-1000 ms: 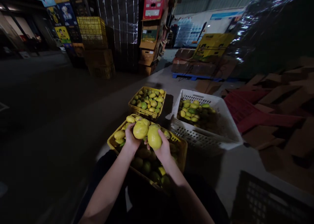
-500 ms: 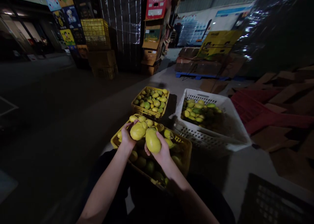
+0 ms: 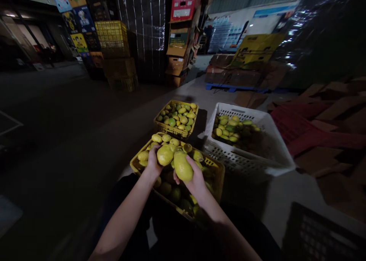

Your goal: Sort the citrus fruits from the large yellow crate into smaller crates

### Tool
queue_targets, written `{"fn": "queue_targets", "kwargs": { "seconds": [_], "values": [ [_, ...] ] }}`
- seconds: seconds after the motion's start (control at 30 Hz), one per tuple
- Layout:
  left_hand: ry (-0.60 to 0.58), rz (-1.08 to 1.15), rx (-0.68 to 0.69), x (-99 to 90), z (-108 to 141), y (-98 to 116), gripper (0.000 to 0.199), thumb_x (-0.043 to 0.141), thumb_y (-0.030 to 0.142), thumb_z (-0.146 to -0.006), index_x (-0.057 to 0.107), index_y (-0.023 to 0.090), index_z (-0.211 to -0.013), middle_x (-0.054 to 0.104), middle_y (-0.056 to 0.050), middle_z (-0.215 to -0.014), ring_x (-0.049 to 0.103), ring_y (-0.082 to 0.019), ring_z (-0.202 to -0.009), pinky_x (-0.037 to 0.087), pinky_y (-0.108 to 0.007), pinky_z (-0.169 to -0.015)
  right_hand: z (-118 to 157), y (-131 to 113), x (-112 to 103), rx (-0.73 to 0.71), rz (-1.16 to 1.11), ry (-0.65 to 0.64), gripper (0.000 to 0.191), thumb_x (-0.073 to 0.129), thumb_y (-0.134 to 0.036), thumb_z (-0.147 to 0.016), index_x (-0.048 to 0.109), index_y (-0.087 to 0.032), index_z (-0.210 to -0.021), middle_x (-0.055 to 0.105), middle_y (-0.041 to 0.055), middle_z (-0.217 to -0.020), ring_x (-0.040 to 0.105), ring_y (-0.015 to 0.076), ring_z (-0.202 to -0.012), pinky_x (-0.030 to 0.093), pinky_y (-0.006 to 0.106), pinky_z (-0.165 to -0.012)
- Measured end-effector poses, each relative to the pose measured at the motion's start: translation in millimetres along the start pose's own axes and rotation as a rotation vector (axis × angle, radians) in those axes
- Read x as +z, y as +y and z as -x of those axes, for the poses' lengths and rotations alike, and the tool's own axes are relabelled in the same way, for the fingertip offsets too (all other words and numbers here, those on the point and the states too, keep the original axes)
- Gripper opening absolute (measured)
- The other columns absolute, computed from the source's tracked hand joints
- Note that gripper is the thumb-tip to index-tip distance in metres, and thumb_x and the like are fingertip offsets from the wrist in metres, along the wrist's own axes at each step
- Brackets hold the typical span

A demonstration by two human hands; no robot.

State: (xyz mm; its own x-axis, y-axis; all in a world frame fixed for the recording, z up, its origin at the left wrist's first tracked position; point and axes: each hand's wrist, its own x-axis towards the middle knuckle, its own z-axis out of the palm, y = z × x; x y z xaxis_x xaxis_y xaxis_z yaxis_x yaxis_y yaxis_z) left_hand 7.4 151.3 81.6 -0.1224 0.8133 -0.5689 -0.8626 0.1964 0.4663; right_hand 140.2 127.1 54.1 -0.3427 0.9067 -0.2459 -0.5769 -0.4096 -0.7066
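Observation:
My left hand (image 3: 153, 162) is closed around a yellow lemon (image 3: 165, 155). In my right hand (image 3: 196, 177) is a larger, smooth yellow lemon (image 3: 183, 167), gripped from its right side. Both hands are close together above a yellow plastic crate (image 3: 221, 184). Yellow lemons fill that crate's far and left part, while the fruit nearer me lies in shadow and looks greener. Part of the crate's contents is hidden by my hands and forearms.
Behind stands a second yellow crate (image 3: 175, 132) of yellow and green lemons. To the right, a white crate (image 3: 276, 148) holds lemons at its left side. Flattened cardboard (image 3: 320, 160) and a red crate (image 3: 305, 135) lie farther right. Stacked boxes (image 3: 175, 64) rise at the back.
Both hands, still holding their lemons, have shifted slightly right. The left hand has turned a little and drawn nearer to the right one. The crates look unchanged.

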Motion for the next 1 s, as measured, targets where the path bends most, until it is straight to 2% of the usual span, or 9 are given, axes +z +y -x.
{"fn": "queue_targets", "kwargs": {
  "seconds": [0.17,0.37,0.63,0.77,0.87,0.97,1.0],
  "values": [
    [0.039,-0.010,-0.077,4.9,1.4,-4.7,0.012,0.054,0.019,-0.084,0.065,0.016,-0.084,0.067,-0.003,-0.064,0.063,-0.019,-0.055,0.052,-0.028,-0.062,2.1,-3.3,-3.6,-0.029,0.024,0.009,0.040,0.081,-0.056,-0.067,0.064,-0.021,-0.076,0.063,0.0016,-0.048,0.068,0.0242,-0.051,0.044,0.026,-0.031],
    [0.063,0.018,-0.121,8.6,2.5,-8.9,0.012,0.052,0.022,-0.086,0.063,0.016,-0.088,0.067,-0.004,-0.069,0.064,-0.020,-0.060,0.052,-0.030,-0.067,7.6,-8.0,-4.6,-0.038,0.060,0.024,0.048,0.085,-0.059,-0.060,0.065,-0.021,-0.080,0.067,0.0015,-0.054,0.065,0.0214,-0.044,0.045,0.027,-0.031],
    [-0.092,0.002,-0.206,2.7,-7.2,-12.5,0.020,0.046,0.029,-0.086,0.063,0.017,-0.090,0.066,-0.006,-0.073,0.063,-0.025,-0.063,0.043,-0.033,-0.059,7.0,-16.5,-10.7,-0.109,0.010,0.010,0.044,0.083,-0.060,-0.064,0.069,-0.019,-0.073,0.067,0.0022,-0.056,0.059,0.0178,-0.039,0.045,0.028,-0.031],
    [-0.170,-0.004,-0.226,5.9,-6.8,-13.3,0.024,0.050,0.031,-0.086,0.065,0.016,-0.098,0.067,-0.006,-0.072,0.065,-0.025,-0.063,0.046,-0.032,-0.057,8.5,-21.3,-11.8,-0.125,-0.005,0.016,0.041,0.083,-0.058,-0.066,0.071,-0.019,-0.077,0.068,0.0026,-0.057,0.060,0.0188,-0.041,0.044,0.028,-0.031],
    [-0.167,-0.007,-0.280,7.5,-9.7,-14.4,0.028,0.049,0.035,-0.090,0.065,0.017,-0.105,0.067,-0.005,-0.070,0.065,-0.024,-0.061,0.049,-0.033,-0.056,10.5,-23.8,-13.0,-0.154,-0.031,0.064,0.039,0.083,-0.055,-0.066,0.071,-0.019,-0.076,0.068,0.0020,-0.056,0.058,0.0170,-0.041,0.045,0.027,-0.032],
    [-0.170,-0.005,-0.338,2.2,-19.7,-18.6,0.034,0.044,0.038,-0.095,0.064,0.016,-0.112,0.067,-0.006,-0.069,0.065,-0.025,-0.058,0.051,-0.035,-0.054,11.6,-24.6,-17.5,-0.171,-0.077,0.110,0.033,0.082,-0.049,-0.071,0.069,-0.020,-0.079,0.069,0.0015,-0.059,0.060,0.0171,-0.044,0.047,0.026,-0.034],
    [-0.204,0.013,-0.347,-1.2,-24.2,-20.7,0.036,0.043,0.039,-0.095,0.063,0.016,-0.115,0.068,-0.006,-0.070,0.065,-0.025,-0.058,0.052,-0.035,-0.054,11.5,-24.6,-20.0,-0.178,-0.113,0.121,0.029,0.081,-0.046,-0.074,0.069,-0.020,-0.081,0.070,0.0015,-0.061,0.062,0.0176,-0.046,0.048,0.026,-0.035]
  ]
}}
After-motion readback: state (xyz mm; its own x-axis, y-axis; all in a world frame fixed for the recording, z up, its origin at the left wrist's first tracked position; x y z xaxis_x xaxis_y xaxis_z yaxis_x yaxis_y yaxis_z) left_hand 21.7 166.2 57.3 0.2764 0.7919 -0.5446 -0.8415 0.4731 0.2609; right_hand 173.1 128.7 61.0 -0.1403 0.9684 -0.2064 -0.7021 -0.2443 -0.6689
